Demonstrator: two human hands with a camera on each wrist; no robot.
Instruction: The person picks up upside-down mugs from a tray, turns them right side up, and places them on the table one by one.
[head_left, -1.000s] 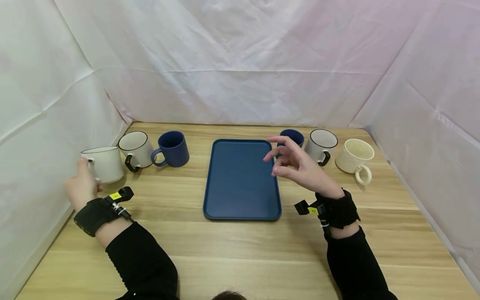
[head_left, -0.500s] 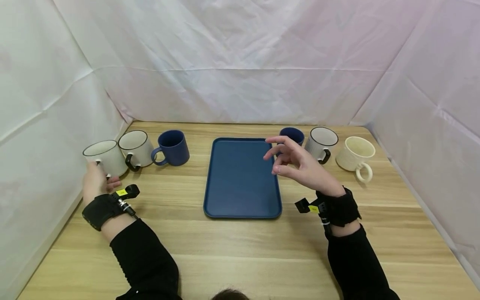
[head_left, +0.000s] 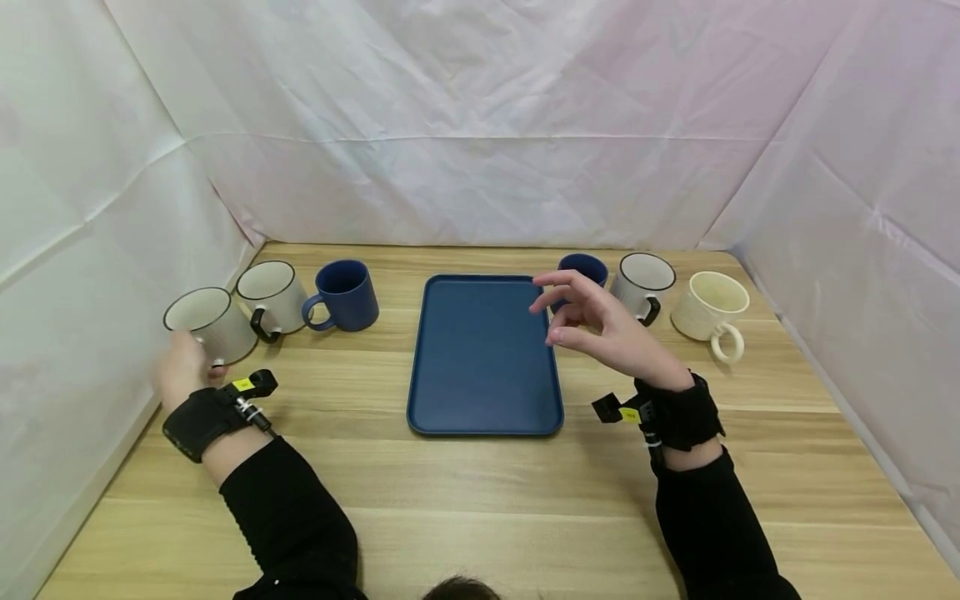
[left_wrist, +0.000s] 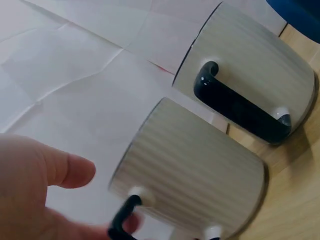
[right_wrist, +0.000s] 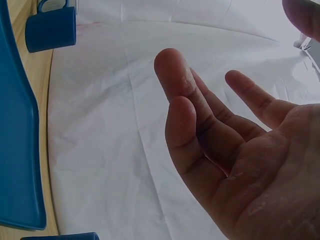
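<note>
1. Six mugs stand on the wooden surface [head_left: 480,500], three on each side of a blue tray [head_left: 483,358].
2. Left hand [head_left: 180,367] grips the black handle of the tilted white mug [head_left: 210,321] at the far left, fingers curled round it.
3. Right hand [head_left: 607,333] hovers over the tray's right edge, fingers loosely spread, holding nothing.
</note>
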